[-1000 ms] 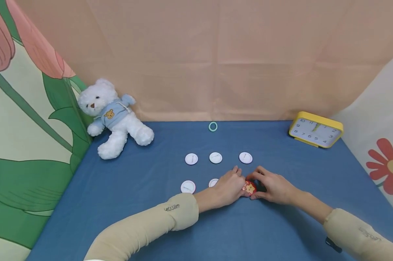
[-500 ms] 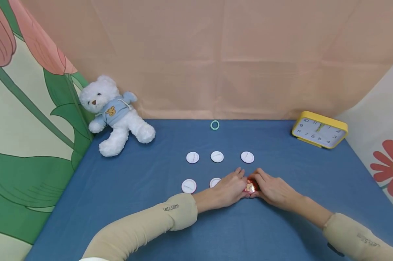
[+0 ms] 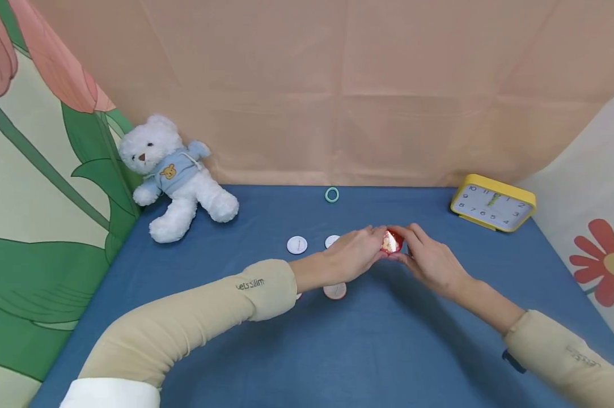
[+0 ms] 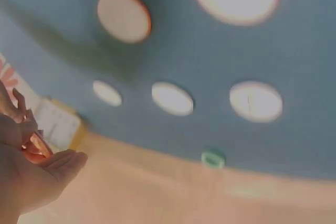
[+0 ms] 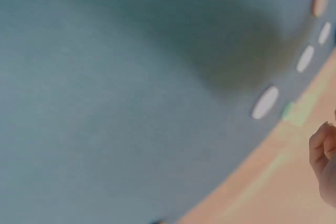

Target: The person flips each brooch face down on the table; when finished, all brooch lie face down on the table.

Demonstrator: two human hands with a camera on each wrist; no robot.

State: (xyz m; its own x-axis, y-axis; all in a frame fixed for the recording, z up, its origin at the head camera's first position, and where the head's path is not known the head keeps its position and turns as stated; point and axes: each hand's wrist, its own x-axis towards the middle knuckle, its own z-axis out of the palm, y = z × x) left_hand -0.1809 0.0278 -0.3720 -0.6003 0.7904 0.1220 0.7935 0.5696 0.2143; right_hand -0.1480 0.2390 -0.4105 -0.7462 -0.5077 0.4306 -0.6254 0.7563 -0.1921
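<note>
A shiny red button badge (image 3: 392,242) is held up off the table, between my two hands in the head view. My left hand (image 3: 355,255) grips its left side, and my right hand (image 3: 431,260) pinches the right edge between thumb and fingers. In the left wrist view the badge (image 4: 42,145) shows edge-on beside my left palm (image 4: 34,179). Only part of the right hand (image 5: 325,163) shows in the right wrist view. White-backed badges lie pin side up below, among them a back-row badge (image 3: 297,245) and a front-row badge (image 3: 335,291); my hands and left sleeve cover others.
A small green ring (image 3: 331,195) lies near the far edge of the blue tabletop (image 3: 378,351). At the back left leans a white teddy bear (image 3: 176,175) in a blue top. A yellow clock (image 3: 492,203) stands at the back right, before the fabric backdrop.
Both hands have lifted the red badge off the table, moving it up and away from the near side. The right hand has closed in on the badge since one second ago.
</note>
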